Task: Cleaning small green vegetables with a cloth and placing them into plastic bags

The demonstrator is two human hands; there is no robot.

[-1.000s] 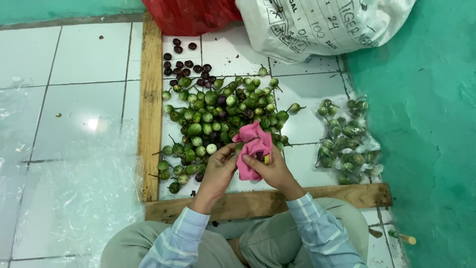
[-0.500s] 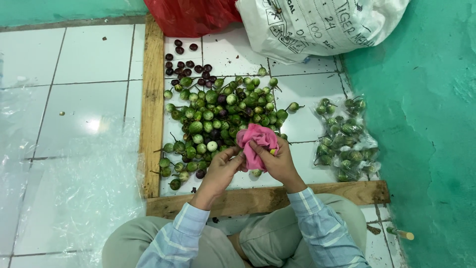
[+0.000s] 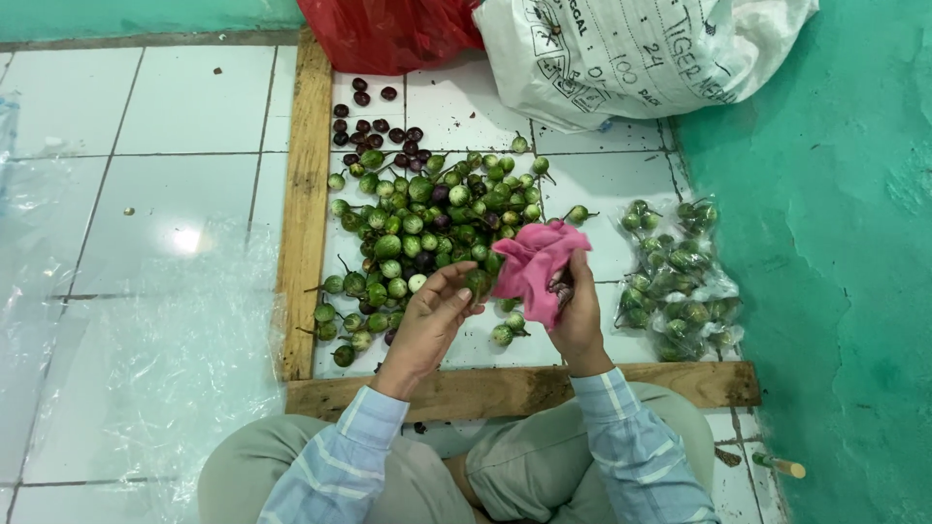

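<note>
A heap of small round green eggplants [image 3: 427, 233] lies on the white tiled floor inside a wooden frame. My right hand [image 3: 580, 315] grips a pink cloth [image 3: 536, 264] that hangs over the heap's near edge. My left hand [image 3: 432, 315] pinches one green eggplant [image 3: 478, 283] against that cloth. Both hands meet just in front of the frame's near plank.
Dark purple eggplants [image 3: 374, 128] sit at the heap's far side. Clear bags of packed eggplants [image 3: 677, 277] lie to the right. A wooden frame [image 3: 303, 194] borders the pile. A red bag [image 3: 388, 34] and a white sack [image 3: 631, 53] stand behind. Clear plastic sheet [image 3: 155, 359] covers the left floor.
My hands have shifted slightly toward the heap, and the pink cloth has been turned around the eggplant between them.
</note>
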